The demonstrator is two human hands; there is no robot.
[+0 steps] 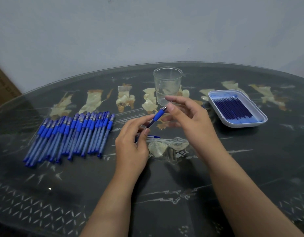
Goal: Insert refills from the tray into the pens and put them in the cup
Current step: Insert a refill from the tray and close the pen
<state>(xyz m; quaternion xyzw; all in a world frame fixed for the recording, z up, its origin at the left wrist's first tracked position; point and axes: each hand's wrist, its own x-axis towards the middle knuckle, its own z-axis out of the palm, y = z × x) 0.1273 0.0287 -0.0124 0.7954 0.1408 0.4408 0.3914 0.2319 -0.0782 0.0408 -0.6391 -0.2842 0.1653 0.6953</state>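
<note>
Left hand (132, 142) grips pen (157, 115); right hand (188, 117) apparently pinches its tip.

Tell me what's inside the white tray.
A row of dark blue refills lies side by side in the tray; blue smears show around them. The floor beneath them is covered.

Head-worn view, forward-down, close above table (182, 185)
</note>
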